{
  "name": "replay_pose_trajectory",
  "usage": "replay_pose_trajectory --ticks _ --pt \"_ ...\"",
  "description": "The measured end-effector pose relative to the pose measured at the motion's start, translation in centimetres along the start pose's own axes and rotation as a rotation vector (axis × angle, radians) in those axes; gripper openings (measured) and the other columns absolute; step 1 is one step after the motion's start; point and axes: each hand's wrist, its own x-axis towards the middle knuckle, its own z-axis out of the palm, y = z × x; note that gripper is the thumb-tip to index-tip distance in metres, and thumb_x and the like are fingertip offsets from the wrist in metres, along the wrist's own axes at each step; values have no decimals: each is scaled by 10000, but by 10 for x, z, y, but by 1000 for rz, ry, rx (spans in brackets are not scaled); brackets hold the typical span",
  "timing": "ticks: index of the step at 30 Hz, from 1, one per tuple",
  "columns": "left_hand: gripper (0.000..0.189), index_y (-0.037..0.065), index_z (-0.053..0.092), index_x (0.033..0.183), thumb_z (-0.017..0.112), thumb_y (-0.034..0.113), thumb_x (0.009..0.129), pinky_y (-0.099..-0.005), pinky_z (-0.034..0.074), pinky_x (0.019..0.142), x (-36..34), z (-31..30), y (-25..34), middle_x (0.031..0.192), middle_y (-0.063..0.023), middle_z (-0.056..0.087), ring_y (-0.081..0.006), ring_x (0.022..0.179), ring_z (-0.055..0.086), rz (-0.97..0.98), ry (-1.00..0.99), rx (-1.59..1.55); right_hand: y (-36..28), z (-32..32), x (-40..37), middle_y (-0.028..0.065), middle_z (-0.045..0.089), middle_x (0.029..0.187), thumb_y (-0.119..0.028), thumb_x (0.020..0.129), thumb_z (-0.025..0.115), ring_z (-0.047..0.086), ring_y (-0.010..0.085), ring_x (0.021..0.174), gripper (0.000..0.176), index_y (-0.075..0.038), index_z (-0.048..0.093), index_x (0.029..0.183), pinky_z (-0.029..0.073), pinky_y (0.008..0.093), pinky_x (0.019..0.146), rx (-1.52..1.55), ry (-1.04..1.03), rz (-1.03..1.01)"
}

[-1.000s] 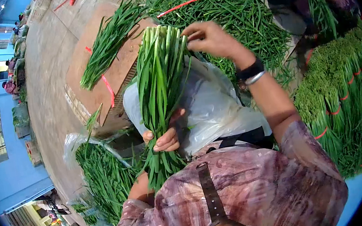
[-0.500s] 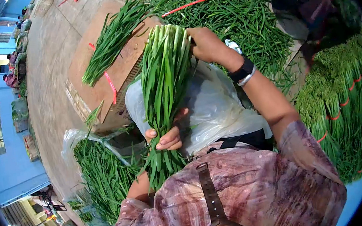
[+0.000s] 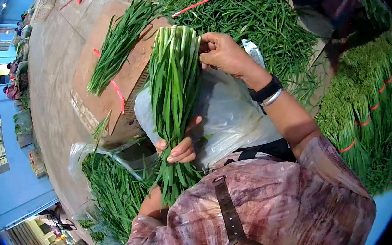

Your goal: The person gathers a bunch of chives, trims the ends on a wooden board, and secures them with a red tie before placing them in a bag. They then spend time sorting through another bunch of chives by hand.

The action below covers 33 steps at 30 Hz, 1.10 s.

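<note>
A thick bunch of garlic chives stands upright before my chest, pale cut stems at the top, leaves hanging down. My left hand is wrapped round its lower, leafy part. At the top right edge of the bunch, my right hand pinches at the outer stems with thumb and forefinger; the exact stem between them is partly hidden. A dark watch and a silver bangle are on that wrist. Translucent plastic sheeting covers my lap behind the bunch.
Another chive bunch lies on a brown board with red ties. Loose chives are heaped ahead. More greens fill a plastic bag at left. Bundles with red bands stand at right.
My right hand has shifted slightly and turned, its fingers now pinching at the bunch's edge rather than reaching behind it. My left hand keeps its hold.
</note>
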Motion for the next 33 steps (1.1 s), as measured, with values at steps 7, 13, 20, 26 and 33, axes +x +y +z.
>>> replay_pose_trajectory --ticks 7,13,20,26,33 --pt "893 38 -18 1464 574 164 807 -237 347 519 -5 6 -7 713 -31 547 -77 509 544 67 92 -30 -16 -23 7 0 587 727 -17 776 642 524 66 603 163 10 619 935 432 217 533 -274 -199 -15" --pt "896 38 -24 1461 571 169 804 -242 352 526 -3 5 -5 723 -38 548 -80 520 557 51 68 -27 -2 -37 13 -12 593 740 -70 822 582 513 41 598 223 -1 635 1028 402 196 479 195 -404 55" --pt "895 30 -27 1459 568 169 805 -240 348 537 -3 5 -3 717 -38 529 -83 512 544 24 84 19 8 -25 37 -13 460 601 -63 894 486 306 45 372 113 -12 578 850 250 180 338 433 -251 464" --pt "872 4 18 1452 570 153 793 -245 348 527 -2 4 -6 709 -46 514 -87 496 519 50 62 5 -1 -28 36 -45 463 576 -21 851 536 345 24 401 74 -7 606 874 270 177 371 197 -369 346" --pt "755 -36 227 1382 615 156 764 -256 367 528 -3 24 -16 696 -59 522 -106 492 512 116 464 252 1 -83 27 -6 477 645 -102 898 546 342 -5 425 75 -29 543 908 295 138 404 567 -397 43"
